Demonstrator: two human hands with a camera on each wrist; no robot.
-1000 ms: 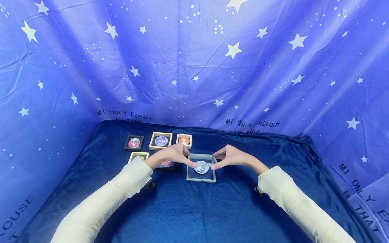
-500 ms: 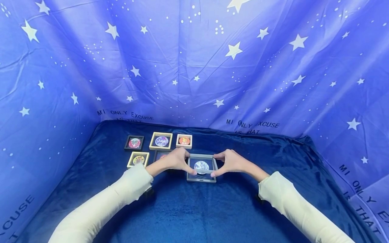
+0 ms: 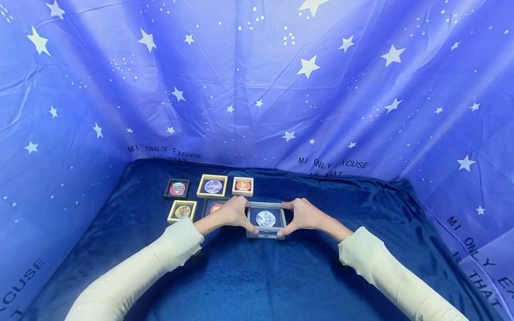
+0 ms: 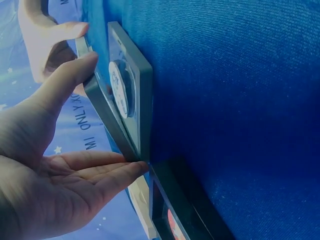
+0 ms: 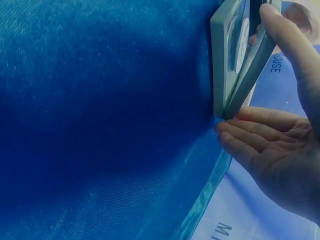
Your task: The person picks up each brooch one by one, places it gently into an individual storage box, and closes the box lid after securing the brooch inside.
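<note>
A grey square display case (image 3: 266, 205) lies half folded on the blue cloth, its lid tilted over the base. A round blue-and-white badge (image 3: 265, 219) sits inside, on the clear film of the base (image 4: 144, 92). My left hand (image 3: 232, 211) holds the left side of the lid (image 4: 111, 121), thumb on its front edge and fingertips at the hinged back. On the other side, my right hand (image 3: 306, 215) grips the lid the same way. The right wrist view shows a narrow wedge between lid and base, with the right fingers (image 5: 250, 136) touching the hinge end.
Left of the case lie a black frame (image 3: 177, 196), a large cream frame (image 3: 212, 195), a small pale frame (image 3: 243, 193), a yellow frame (image 3: 172, 209) and a dark frame (image 4: 192, 205), each with a round badge. Starry blue curtains (image 3: 249, 89) hang around the cloth-covered table (image 3: 257, 276).
The lid's front edge has come down and toward me, so the lid lies closer over the base. Both thumbs have lowered with it. The other frames have stayed put.
</note>
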